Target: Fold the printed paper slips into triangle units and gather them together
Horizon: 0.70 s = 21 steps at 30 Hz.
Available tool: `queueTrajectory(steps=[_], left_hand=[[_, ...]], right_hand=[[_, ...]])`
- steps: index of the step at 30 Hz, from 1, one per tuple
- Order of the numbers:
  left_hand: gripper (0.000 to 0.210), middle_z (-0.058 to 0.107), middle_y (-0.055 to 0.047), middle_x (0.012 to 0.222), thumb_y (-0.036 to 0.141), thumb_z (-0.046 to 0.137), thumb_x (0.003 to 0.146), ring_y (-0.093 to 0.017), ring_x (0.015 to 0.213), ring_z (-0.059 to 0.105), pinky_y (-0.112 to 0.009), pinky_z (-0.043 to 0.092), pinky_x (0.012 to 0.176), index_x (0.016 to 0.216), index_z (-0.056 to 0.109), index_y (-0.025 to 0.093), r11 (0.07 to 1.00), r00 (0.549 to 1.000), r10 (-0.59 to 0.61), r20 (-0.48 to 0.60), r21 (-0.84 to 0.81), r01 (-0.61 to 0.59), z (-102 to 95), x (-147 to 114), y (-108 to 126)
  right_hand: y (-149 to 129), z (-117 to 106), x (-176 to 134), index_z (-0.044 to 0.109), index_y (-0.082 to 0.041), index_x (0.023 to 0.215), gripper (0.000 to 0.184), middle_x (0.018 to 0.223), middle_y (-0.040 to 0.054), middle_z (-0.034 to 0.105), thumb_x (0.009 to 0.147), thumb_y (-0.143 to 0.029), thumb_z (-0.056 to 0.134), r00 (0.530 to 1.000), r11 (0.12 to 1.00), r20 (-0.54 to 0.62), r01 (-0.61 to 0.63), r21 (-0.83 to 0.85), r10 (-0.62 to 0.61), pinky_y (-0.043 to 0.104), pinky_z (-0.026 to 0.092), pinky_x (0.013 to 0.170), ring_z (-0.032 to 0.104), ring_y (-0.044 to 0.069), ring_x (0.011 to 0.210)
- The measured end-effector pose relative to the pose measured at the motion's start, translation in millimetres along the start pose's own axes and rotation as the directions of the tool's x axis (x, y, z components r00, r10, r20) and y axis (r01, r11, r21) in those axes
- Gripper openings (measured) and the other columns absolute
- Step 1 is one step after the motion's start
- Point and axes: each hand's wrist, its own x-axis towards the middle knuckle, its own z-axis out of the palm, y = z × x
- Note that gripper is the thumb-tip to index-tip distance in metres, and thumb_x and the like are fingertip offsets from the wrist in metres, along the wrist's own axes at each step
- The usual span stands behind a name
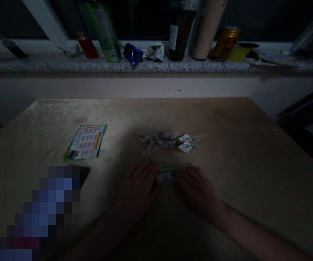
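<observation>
A small folded piece of printed paper point(166, 174), green along its top with a square code below, lies on the table between my hands. My left hand point(141, 183) grips its left edge, fingers pressed together. On the right edge, my right hand point(193, 183) is closed with curled fingers. Just beyond them sit several folded paper pieces: two boat-like ones in the middle, the nearer a paper boat point(166, 144), narrow ones on the left including a folded strip point(149, 148), and two pointed ones on the right, such as a paper diamond point(189, 146).
A stack of printed sheets point(87, 141) lies at the left of the brown table point(227, 123). Blurred-out squares cover the lower left. On the stone windowsill point(145, 67) stand a green can point(104, 32), a dark bottle point(179, 36), a tall tube point(208, 29) and an orange can point(226, 43).
</observation>
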Motion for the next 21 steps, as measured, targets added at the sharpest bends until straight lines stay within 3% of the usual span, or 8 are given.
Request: queueTrajectory(steps=[5,12,21], left_hand=[[0.035,0.064,-0.008,0.115,0.025,0.054,0.087,-0.024,0.104,0.057,-0.042,0.038,0.095,0.121,0.053,0.016,1.0,0.999,0.009,-0.044,0.019,-0.009,-0.3,0,-3],[0.034,0.064,-0.008,0.112,0.02,0.05,0.088,-0.023,0.103,0.058,-0.04,0.04,0.095,0.122,0.051,0.018,0.997,0.989,0.074,-0.128,0.023,-0.072,3.1,-7,-11],[0.039,0.058,-0.005,0.12,0.023,0.05,0.089,-0.02,0.108,0.056,-0.036,0.047,0.092,0.128,0.042,0.025,0.978,0.996,-0.036,-0.081,-0.208,0.018,5.3,-10,-12]], right_hand=[[-7,-2,10,0.06,-0.014,0.098,0.016,0.091,0.0095,0.068,0.086,-0.011,0.051,0.998,0.997,0.057,-0.018,-0.071,0.022,0.036,0.045,0.071,0.061,0.021,0.078],[-14,-1,23,0.036,-0.015,0.137,0.052,0.136,0.0138,0.048,0.087,-0.004,0.039,0.989,0.998,0.131,-0.067,0.008,0.065,0.034,0.051,0.083,0.059,0.02,0.106],[-7,4,17,0.035,-0.016,0.139,0.052,0.124,0.0144,0.059,0.087,-0.006,0.041,0.997,0.986,0.064,-0.053,0.156,0.043,0.036,0.052,0.086,0.058,0.021,0.108]])
